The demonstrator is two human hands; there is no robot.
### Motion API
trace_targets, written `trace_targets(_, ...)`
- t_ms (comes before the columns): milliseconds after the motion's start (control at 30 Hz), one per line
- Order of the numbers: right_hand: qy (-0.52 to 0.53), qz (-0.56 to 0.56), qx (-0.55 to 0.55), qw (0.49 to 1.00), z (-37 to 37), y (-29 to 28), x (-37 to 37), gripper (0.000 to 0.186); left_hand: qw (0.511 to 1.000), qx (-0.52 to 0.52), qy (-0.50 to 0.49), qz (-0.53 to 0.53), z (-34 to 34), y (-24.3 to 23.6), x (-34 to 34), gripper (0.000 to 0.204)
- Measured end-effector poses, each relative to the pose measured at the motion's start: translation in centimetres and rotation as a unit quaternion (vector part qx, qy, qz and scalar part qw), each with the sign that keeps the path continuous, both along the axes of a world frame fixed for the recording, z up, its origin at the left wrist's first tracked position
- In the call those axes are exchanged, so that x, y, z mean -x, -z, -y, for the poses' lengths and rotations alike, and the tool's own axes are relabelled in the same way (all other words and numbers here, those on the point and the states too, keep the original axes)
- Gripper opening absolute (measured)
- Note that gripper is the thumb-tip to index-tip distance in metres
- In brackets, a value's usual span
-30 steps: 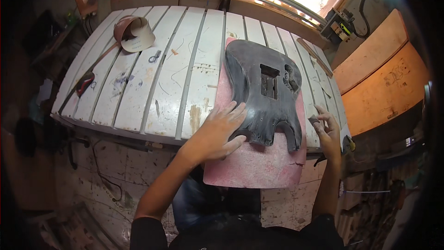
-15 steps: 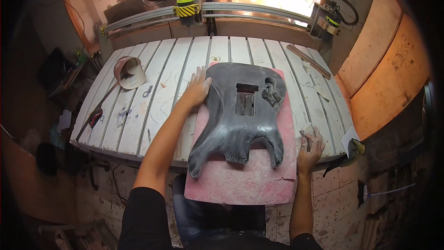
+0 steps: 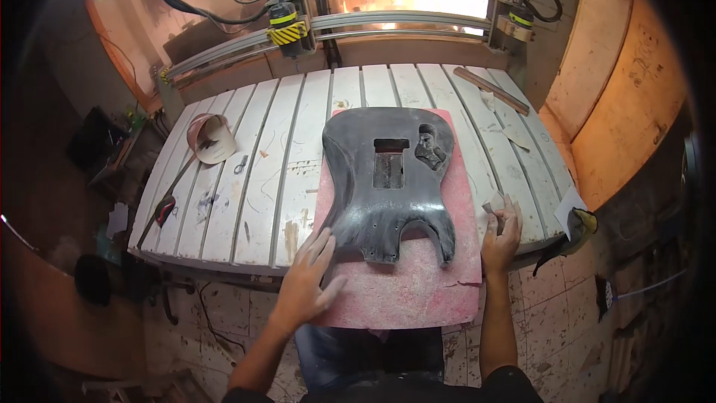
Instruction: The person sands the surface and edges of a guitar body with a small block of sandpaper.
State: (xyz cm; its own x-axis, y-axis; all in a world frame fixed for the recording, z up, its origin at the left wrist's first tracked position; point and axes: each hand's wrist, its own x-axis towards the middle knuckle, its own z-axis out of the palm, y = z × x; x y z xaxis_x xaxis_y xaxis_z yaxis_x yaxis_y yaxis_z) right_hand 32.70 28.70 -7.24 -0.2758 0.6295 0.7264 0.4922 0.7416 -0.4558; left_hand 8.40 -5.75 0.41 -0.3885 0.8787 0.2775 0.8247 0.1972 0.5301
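Note:
A dark grey electric guitar body (image 3: 350,172) lies on a pink sheet (image 3: 395,298) over the white slatted bench (image 3: 242,213), its cavities facing up and its horns toward me. My left hand (image 3: 308,276) has its fingers apart at the body's lower left horn and over the sheet; whether it presses on the horn I cannot tell. My right hand (image 3: 500,239) is beside the sheet's right edge, fingers curled on a small grey piece of sandpaper (image 3: 492,204).
A machine gantry (image 3: 403,21) spans the back before a bright window. A rolled paper (image 3: 220,149) and a long tool with a red handle (image 3: 165,210) lie at left, a wooden strip (image 3: 492,91) at back right. Orange boards (image 3: 604,127) lean at right.
My left hand went up along the body's left edge, then came back down to the near horn. My right hand stays at the right with the sandpaper. The view has shifted too.

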Motion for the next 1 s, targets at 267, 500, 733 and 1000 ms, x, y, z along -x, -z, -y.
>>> trace_targets(267, -0.183, -0.191, 0.315, 0.912, -0.9, -3.7, -1.4, 0.015, 0.985, -0.132, -0.108, 0.026, 1.2, 2.6, -0.7, 0.057)
trace_targets(500, -0.213, -0.172, 0.294, 0.916, 1.4, -5.4, -2.0, 0.019, 0.952, -0.156, -0.253, 0.073, 3.3, 3.0, 6.6, 0.050)
trace_targets(733, -0.278, -0.249, 0.361, 0.855, 2.4, -4.4, -0.4, 0.017, 0.904, -0.111, -0.356, -0.209, 2.2, 2.3, 4.9, 0.043)
trace_targets(1000, -0.448, -0.206, 0.392, 0.776, 4.9, -6.3, 2.6, 0.021, 0.980, -0.147, -0.106, 0.076, -2.6, 1.2, -6.3, 0.060)
